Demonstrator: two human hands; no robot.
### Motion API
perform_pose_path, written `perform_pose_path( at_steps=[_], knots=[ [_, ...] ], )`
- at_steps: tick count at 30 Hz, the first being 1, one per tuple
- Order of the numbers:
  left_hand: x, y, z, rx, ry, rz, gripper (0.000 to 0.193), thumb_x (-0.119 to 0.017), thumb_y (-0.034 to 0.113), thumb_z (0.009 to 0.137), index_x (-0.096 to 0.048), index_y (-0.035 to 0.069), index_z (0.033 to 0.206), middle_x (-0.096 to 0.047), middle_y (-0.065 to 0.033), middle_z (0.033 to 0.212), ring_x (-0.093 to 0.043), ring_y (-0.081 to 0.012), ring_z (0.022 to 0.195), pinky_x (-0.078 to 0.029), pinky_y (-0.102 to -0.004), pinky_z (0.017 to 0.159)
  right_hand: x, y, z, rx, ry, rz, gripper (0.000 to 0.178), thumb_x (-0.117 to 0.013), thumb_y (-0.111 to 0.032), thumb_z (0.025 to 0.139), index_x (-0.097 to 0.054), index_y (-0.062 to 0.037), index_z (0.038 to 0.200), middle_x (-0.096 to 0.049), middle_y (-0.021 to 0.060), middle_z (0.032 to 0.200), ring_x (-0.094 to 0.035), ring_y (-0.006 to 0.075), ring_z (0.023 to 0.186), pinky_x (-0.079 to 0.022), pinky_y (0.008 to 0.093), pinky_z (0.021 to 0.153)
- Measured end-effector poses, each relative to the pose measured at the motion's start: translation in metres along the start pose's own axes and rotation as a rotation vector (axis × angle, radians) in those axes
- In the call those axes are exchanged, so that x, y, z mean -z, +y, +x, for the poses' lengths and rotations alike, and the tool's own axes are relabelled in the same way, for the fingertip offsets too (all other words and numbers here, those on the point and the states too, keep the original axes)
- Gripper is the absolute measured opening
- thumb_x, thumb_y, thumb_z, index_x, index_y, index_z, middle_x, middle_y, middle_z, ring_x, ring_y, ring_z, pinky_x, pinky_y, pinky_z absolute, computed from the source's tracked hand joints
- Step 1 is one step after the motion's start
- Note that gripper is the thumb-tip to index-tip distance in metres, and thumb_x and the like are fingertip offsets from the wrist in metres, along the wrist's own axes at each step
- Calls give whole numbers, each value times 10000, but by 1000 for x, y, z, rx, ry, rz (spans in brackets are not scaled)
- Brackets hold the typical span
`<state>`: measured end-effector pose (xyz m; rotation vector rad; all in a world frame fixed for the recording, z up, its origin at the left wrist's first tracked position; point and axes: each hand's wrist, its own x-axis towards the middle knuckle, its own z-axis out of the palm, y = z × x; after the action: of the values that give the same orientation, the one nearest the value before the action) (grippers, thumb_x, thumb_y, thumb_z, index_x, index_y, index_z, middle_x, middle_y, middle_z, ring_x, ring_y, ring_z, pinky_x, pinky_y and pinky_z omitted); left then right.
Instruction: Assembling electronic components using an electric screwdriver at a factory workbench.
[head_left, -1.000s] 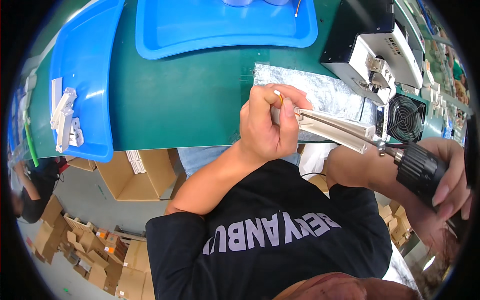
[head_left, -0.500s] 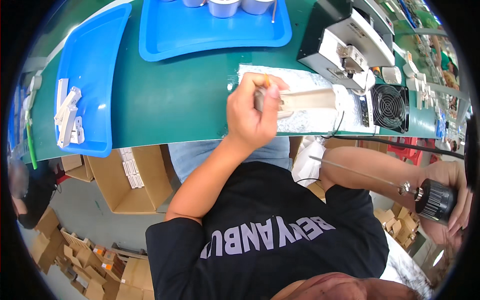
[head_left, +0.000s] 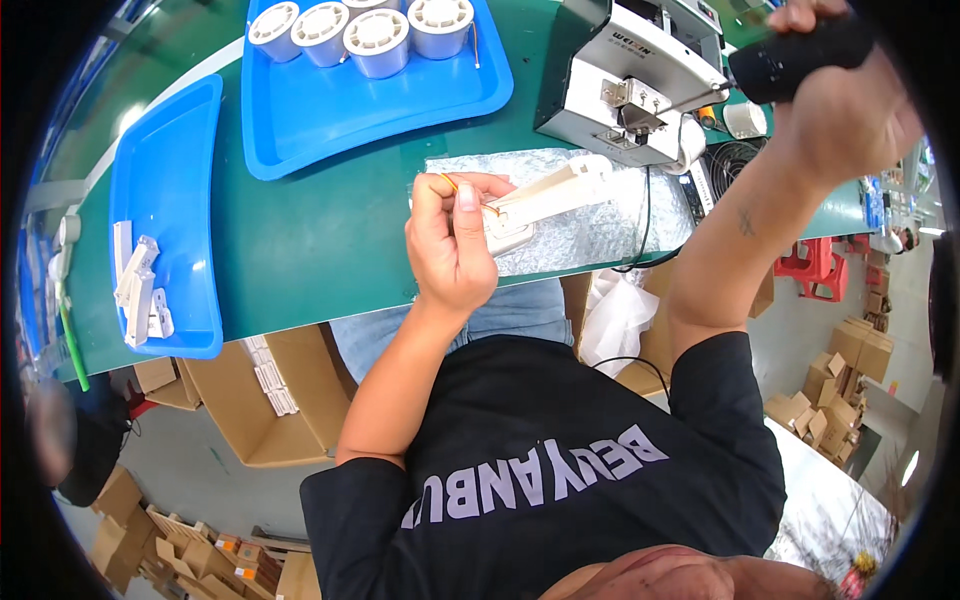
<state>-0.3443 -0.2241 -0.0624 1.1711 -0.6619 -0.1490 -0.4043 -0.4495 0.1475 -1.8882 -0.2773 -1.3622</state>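
My left hand (head_left: 447,245) pinches one end of a long, white plastic housing (head_left: 550,198), tilted above a silvery mat (head_left: 630,232). A thin orange-yellow wire (head_left: 450,183) shows at the thumb and fingers of that hand. My right hand (head_left: 845,120) is wrapped around a black electric screwdriver (head_left: 785,66), raised at the upper right. Its long thin bit points left to the metal front of a black and white screw feeder (head_left: 640,48). Whether the bit touches a screw there is too small to tell.
A blue tray (head_left: 290,150) holds several white round parts. Another blue tray (head_left: 195,290) at the left holds white plastic pieces. A black fan (head_left: 735,160) and a cable lie right of the mat. Below the table edge stands an open cardboard box (head_left: 220,410).
My right hand has swung the screwdriver up from the lower right to the screw feeder. My left hand has turned, tilting the housing and showing more of its inside and the wire.
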Motion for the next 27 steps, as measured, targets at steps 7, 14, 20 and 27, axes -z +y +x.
perform_pose_path(
  at_steps=[7, 14, 20, 27],
  knots=[
    [1, 1, 0, -68, -60, 157, 123, -433, 48, 1015, -409, 9, 900, -714, -141, 875, -538, -109, 571, -445, -252, 542, -3, -45, -42, -300, 175, 984, 455, -589, -310, 926, -461, 37, 1192, -488, 140, 921, -497, 197, 666, -427, 319, 593],
    [4, 5, -2, -56, -81, 227, 139, -411, 66, 1027, -413, 10, 899, -718, -128, 888, -577, -155, 625, -466, -276, 581, -40, -51, -44, -341, 44, 976, 453, -579, -332, 940, -461, 34, 1179, -511, 144, 915, -520, 200, 661, -453, 319, 577],
    [4, 5, -4, -30, -104, 248, 153, -374, 85, 1047, -396, 8, 917, -716, -148, 898, -663, -166, 715, -520, -276, 647, -26, -38, -39, -387, -118, 973, 454, -570, -354, 953, -461, 31, 1167, -534, 148, 909, -544, 202, 656, -480, 318, 562],
    [-1, -3, -3, -109, -17, 221, 123, -457, 39, 995, -443, 17, 875, -706, -84, 830, -486, -160, 467, -412, -296, 474, -40, -39, -37, -419, -263, 898, 458, -559, -380, 969, -462, 28, 1153, -561, 153, 902, -571, 206, 650, -511, 318, 544]
  ],
)
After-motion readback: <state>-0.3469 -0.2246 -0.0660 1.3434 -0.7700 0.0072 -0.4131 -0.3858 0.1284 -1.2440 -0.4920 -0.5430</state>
